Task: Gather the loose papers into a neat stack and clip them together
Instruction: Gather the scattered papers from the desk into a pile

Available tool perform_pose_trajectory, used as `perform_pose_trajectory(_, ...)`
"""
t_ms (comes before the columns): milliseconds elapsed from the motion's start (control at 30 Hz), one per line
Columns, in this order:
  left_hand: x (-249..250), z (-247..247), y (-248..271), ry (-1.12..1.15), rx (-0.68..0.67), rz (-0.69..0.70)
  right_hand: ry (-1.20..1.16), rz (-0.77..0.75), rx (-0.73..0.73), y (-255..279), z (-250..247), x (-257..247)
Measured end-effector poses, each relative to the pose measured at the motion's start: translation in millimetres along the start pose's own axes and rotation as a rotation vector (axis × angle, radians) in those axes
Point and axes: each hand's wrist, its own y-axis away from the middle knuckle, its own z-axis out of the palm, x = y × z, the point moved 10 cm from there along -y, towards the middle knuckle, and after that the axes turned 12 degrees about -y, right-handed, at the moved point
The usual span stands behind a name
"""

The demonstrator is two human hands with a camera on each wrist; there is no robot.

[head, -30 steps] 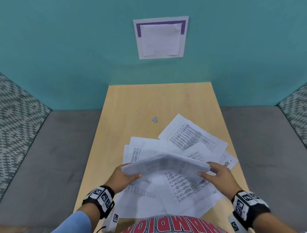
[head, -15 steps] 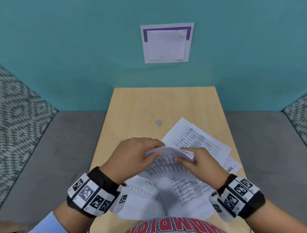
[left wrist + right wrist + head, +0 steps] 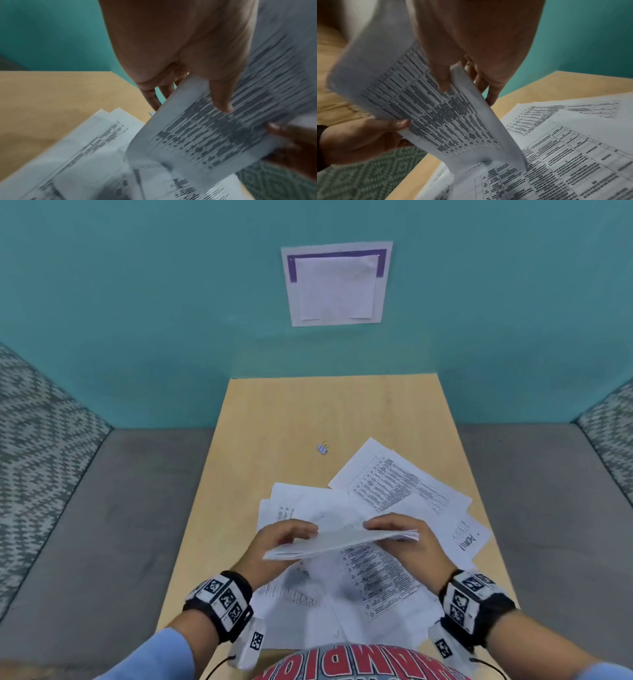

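Observation:
A thin bundle of printed papers [image 3: 342,541] is held on edge above the table, its lower edge touching the sheets beneath. My left hand [image 3: 284,542] grips its left end, thumb on the printed face. My right hand [image 3: 404,537] grips the right end the same way. The bundle [image 3: 214,128] fills the left wrist view, and the right wrist view shows the bundle [image 3: 436,108] bowed between both hands. Loose printed sheets [image 3: 404,487] lie fanned over the wooden table [image 3: 308,412]. A small pale-blue binder clip [image 3: 322,448] lies beyond them.
The narrow table stands against a teal wall [image 3: 137,302] with a notice sheet [image 3: 336,284] on it. Grey cushioned seating [image 3: 102,525] flanks the table, with patterned backs [image 3: 37,433] at both sides. Some sheets [image 3: 466,539] reach the right edge.
The bundle was lifted and bunched between both hands half a second ago. Now the hands have spread apart to its ends and hold it long and on edge over the sheets.

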Motion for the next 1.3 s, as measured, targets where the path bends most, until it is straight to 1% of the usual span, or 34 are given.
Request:
perform_pose_trajectory(67,-10.2,-2.3,-3.6,-0.006,0.047,-0.037,-0.044,0.045,0.044,-8.9,0.1,10.4)
perform_pose_trajectory(100,-11.1,-7.1,-5.7,0.067,0.088,-0.059,-0.049,0.053,0.069,-14.0,-2.1,13.3)
perform_pose_trajectory(167,-13.4,-19.9,-8.0,0.178,0.161,-0.131,-0.104,0.071,0.064,-18.4,1.6,10.9)
perform_pose_trajectory(233,-10.9,-30.2,-7.7,0.206,0.186,-0.174,-0.169,0.125,0.051,-21.7,-4.3,22.9)
perform_pose_trajectory(267,-10.4,-37.5,-5.9,0.211,0.19,-0.191,-0.135,0.171,0.077,-21.2,-15.6,35.5)
perform_pose_trajectory(300,-4.7,-43.5,-4.4,0.22,0.187,-0.182,-0.038,0.234,0.125,-18.0,-36.4,57.3)
perform_pose_trajectory(333,-3.5,-52.8,-2.9,0.214,0.194,-0.177,0.11,0.327,0.168,-10.9,-63.3,85.7)
perform_pose_trajectory(400,-12.2,-78.8,2.6,0.2,0.262,-0.189,0.469,0.594,0.25,11.6,-134.1,159.1)
perform_pose_trajectory(433,-21.3,-93.6,6.9,0.2,0.308,-0.212,0.606,0.72,0.308,25.2,-166.6,190.0)
perform_pose_trajectory(467,-32.2,-106.2,10.8,0.207,0.345,-0.232,0.684,0.806,0.362,39.5,-186.7,203.7)
perform_pose_trajectory(500,-42.5,-117.7,16.3,0.212,0.391,-0.263,0.686,0.817,0.408,48.4,-195.3,212.0)
perform_pose_trajectory(533,-50.3,-126.7,22.2,0.229,0.433,-0.283,0.657,0.825,0.438,56.4,-192.0,211.1)
perform_pose_trajectory(600,-62.8,-136.8,33.0,0.269,0.492,-0.312,0.646,0.868,0.433,66.1,-175.9,206.6)
perform_pose_trajectory(667,-70.2,-137.4,40.4,0.294,0.516,-0.344,0.593,0.841,0.465,65.4,-162.9,211.3)
perform_pose_trajectory(733,-72.2,-135.6,44.5,0.29,0.517,-0.35,0.502,0.765,0.459,56.2,-151.6,216.6)
perform_pose_trajectory(800,-76.1,-132.6,46.9,0.277,0.513,-0.379,0.448,0.652,0.47,45.4,-141.6,203.6)
perform_pose_trajectory(900,-77.4,-124.6,48.4,0.269,0.49,-0.378,0.335,0.466,0.512,29.2,-139.3,182.2)
perform_pose_trajectory(967,-77.6,-119.5,49.9,0.284,0.482,-0.375,0.303,0.417,0.489,15.7,-140.9,170.9)
perform_pose_trajectory(1067,-73.6,-116.4,52.4,0.298,0.48,-0.378,0.236,0.349,0.417,-8.4,-140.9,144.0)
perform_pose_trajectory(1100,-72.7,-116.2,53.1,0.302,0.477,-0.375,0.208,0.327,0.421,-15.1,-142.9,133.3)
perform_pose_trajectory(1167,-70.8,-115.5,54.6,0.31,0.476,-0.371,0.14,0.286,0.487,-24.4,-148.7,117.0)
perform_pose_trajectory(1233,-70.3,-114.5,56.8,0.32,0.48,-0.367,0.084,0.323,0.517,-28.2,-146.0,120.4)
perform_pose_trajectory(1300,-69.4,-112.3,58.1,0.33,0.478,-0.361,0.138,0.444,0.454,-30.2,-133.8,146.7)
